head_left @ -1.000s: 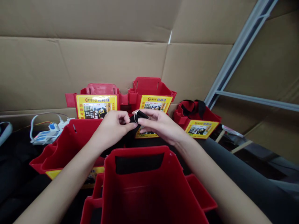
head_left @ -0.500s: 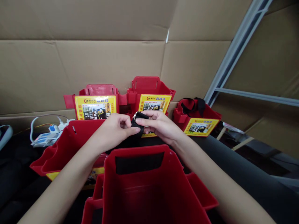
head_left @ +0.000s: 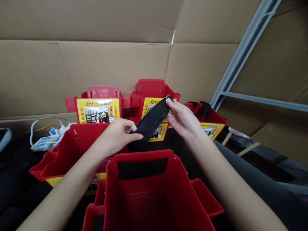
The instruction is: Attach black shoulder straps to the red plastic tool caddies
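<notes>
A black strap with a small metal ring at its upper end is stretched between my hands. My left hand pinches its lower end. My right hand pinches the ring end, raised up and to the right. Both hands hover above the far rim of a red plastic bin right in front of me, which has a black strip fixed across the inside of its far wall.
Another red bin lies at the left. Three red bins with yellow labels stand at the back against cardboard walls; the right one carries a black strap. A power strip with cables sits far left. A metal frame rises on the right.
The strap was rolled up between both hands. My right hand has drawn the ring end up and to the right, unrolling the strap, while my left hand kept its end in place.
</notes>
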Demonstrator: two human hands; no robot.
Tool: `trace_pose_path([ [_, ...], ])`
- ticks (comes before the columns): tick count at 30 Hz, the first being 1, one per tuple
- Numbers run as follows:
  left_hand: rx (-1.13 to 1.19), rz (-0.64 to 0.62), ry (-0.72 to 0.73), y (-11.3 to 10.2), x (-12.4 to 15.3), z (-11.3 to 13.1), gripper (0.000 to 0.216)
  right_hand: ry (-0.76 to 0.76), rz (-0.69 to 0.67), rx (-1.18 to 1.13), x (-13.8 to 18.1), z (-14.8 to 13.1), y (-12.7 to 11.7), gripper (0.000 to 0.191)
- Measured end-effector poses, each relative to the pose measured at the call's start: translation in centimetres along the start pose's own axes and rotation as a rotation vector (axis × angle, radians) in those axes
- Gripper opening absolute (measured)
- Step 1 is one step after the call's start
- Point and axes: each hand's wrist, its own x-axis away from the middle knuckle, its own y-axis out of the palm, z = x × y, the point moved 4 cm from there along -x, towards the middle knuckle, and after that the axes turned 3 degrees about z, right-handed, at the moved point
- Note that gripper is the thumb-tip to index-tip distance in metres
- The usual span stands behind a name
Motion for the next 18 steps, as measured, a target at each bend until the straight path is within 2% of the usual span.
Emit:
trace_pose_path([
  [5, 0.097, 0.217, 0.094, -1.3, -0.2, 0.6, 0.026, 0.005, -0.076, 0.078, 0.6, -0.8, 0.6, 0.013],
  [7, 0.114, 0.254, 0.098, -1.7, -0.3, 0.5, 0.027, 0.004, -0.077, 0.113, 0.8, -1.1, 0.7, 0.014],
  [10, 0.112, 0.122, 0.026, -1.5, -0.4, 0.0, 0.035, -0.095, -0.005, 0.161, 0.8, -2.0, 0.2, 0.015],
  [13, 0.060, -0.053, 0.013, -0.9, -0.3, -0.5, 0.019, -0.199, 0.050, 0.204, 0.9, -2.7, -0.2, 0.017],
  [15, 0.017, -0.070, 0.039, -0.9, -0.3, -0.6, 0.008, -0.206, 0.049, 0.214, 0.9, -2.8, -0.2, 0.017],
  [18, -0.056, 0.016, 0.085, -1.1, -0.5, -0.6, 0.005, -0.189, 0.023, 0.210, 1.2, -2.9, 0.3, 0.020],
])
